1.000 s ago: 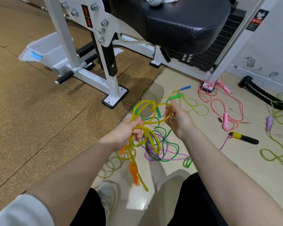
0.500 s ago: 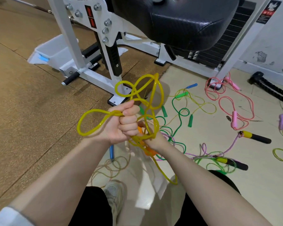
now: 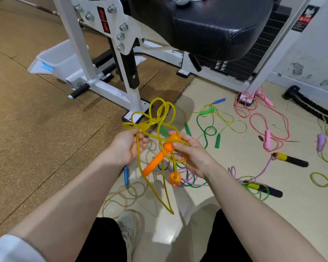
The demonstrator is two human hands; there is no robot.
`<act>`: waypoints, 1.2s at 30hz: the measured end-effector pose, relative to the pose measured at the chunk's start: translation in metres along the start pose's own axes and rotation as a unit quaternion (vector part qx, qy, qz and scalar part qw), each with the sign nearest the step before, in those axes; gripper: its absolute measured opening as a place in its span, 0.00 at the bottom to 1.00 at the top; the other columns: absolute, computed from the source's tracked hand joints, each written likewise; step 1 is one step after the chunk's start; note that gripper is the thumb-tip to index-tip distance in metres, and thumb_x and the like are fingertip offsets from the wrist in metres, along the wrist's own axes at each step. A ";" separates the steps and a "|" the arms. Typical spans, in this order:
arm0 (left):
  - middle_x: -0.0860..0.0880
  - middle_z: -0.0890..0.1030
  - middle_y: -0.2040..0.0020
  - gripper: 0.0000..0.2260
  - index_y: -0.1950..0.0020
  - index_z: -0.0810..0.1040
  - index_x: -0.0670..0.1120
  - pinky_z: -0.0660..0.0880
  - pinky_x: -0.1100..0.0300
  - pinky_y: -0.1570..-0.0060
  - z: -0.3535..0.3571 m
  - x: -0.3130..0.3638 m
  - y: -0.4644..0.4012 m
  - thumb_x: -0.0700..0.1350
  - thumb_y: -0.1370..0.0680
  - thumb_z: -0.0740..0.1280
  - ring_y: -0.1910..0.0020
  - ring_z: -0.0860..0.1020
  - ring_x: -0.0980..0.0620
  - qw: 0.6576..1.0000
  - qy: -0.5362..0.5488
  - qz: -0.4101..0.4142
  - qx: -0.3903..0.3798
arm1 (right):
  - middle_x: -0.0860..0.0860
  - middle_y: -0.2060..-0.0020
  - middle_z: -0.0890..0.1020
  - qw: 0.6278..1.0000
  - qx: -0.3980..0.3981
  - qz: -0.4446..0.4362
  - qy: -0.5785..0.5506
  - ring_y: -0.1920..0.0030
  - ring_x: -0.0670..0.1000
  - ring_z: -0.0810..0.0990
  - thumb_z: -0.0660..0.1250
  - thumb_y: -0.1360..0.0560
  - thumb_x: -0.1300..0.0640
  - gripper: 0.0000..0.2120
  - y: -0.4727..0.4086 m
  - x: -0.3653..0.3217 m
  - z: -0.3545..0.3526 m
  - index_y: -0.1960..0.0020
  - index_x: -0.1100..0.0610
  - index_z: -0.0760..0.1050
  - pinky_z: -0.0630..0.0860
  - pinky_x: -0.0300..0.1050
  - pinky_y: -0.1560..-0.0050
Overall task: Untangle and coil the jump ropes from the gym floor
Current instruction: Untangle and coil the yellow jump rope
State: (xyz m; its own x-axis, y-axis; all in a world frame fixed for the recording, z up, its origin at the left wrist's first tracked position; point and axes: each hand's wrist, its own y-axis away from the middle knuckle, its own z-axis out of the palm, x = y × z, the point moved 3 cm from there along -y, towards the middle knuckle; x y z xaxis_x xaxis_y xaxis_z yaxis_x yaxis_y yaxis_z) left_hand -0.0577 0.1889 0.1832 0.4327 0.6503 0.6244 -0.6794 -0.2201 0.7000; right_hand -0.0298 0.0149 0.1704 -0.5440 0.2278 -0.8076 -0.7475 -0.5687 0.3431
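Head view: our left hand (image 3: pixel 128 146) pinches the translucent yellow plastic jump rope's (image 3: pixel 155 118) loops aloft, right hand (image 3: pixel 190 154) clasping its orange handle (image 3: pixel 155 161), so tangles hang visible

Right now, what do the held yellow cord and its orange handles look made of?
Yellow cord: looks like translucent, glossy PVC-type plastic tubing; light passes through and the loops spring open. Orange handles: apparently smooth, opaque moulded plastic with a soft sheen, possibly rubbery. Left hand holds the cord, right hand a handle.
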 end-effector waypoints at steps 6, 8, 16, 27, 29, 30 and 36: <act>0.48 0.79 0.64 0.13 0.55 0.75 0.45 0.75 0.62 0.64 0.010 0.003 0.007 0.45 0.18 0.53 0.65 0.79 0.53 0.997 -0.056 0.043 -0.023 | 0.56 0.53 0.81 0.995 -0.070 0.040 -0.056 0.55 0.56 0.77 0.67 0.33 0.56 0.11 0.005 -0.006 0.001 0.52 0.56 0.76 0.75 0.46 0.57; 0.48 0.81 0.70 0.16 0.57 0.74 0.44 0.76 0.60 0.61 0.011 0.004 0.009 0.45 0.17 0.50 0.69 0.81 0.53 0.998 -0.025 0.045 -0.031 | 0.56 0.52 0.80 0.998 -0.046 0.041 -0.002 0.54 0.55 0.77 0.64 0.27 0.58 0.03 0.005 -0.007 0.000 0.54 0.56 0.74 0.75 0.44 0.60; 0.53 0.58 0.82 0.15 0.66 0.64 0.48 0.52 0.70 0.81 0.005 0.012 0.012 0.49 0.21 0.60 0.85 0.55 0.56 0.981 -0.179 0.079 -0.010 | 0.50 0.57 0.80 0.981 0.140 -0.060 0.119 0.57 0.50 0.75 0.56 0.21 0.65 0.10 -0.001 -0.022 -0.020 0.58 0.54 0.71 0.67 0.48 0.46; 0.49 0.81 0.67 0.11 0.62 0.77 0.46 0.73 0.68 0.70 0.012 0.012 0.017 0.49 0.22 0.65 0.70 0.77 0.56 0.919 -0.329 0.212 -0.040 | 0.50 0.69 0.73 0.977 0.166 -0.102 0.081 0.67 0.49 0.69 0.66 0.26 0.51 0.10 0.006 -0.029 -0.028 0.61 0.54 0.69 0.68 0.43 0.63; 0.50 0.79 0.73 0.13 0.64 0.75 0.46 0.71 0.67 0.72 0.013 0.012 0.018 0.49 0.21 0.63 0.74 0.75 0.56 0.915 -0.330 0.222 -0.062 | 0.50 0.64 0.73 0.964 0.160 -0.102 0.189 0.65 0.48 0.71 0.68 0.25 0.55 0.06 0.008 -0.028 -0.025 0.54 0.54 0.70 0.70 0.41 0.63; 0.50 0.77 0.76 0.14 0.66 0.74 0.46 0.70 0.65 0.72 0.014 0.011 0.017 0.49 0.21 0.63 0.76 0.73 0.55 0.913 -0.333 0.227 -0.066 | 0.51 0.62 0.73 0.961 0.145 -0.105 0.210 0.63 0.48 0.72 0.69 0.27 0.57 0.09 0.009 -0.026 -0.023 0.50 0.53 0.70 0.71 0.40 0.61; 0.52 0.72 0.80 0.18 0.66 0.72 0.44 0.68 0.62 0.72 0.028 -0.002 0.028 0.49 0.19 0.58 0.79 0.70 0.56 0.911 -0.319 0.225 -0.132 | 0.44 0.65 0.76 0.938 0.056 -0.109 0.323 0.64 0.40 0.75 0.72 0.29 0.63 0.15 0.002 -0.018 -0.008 0.44 0.55 0.74 0.72 0.35 0.57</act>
State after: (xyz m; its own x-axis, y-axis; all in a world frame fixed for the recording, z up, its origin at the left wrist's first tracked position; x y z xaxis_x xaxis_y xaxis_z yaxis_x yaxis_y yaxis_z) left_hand -0.0605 0.1614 0.2112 0.2743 -0.0368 0.9609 -0.9557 -0.1215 0.2682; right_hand -0.0185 0.0029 0.1817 -0.0554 -0.2189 -0.9742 -0.8690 -0.4700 0.1550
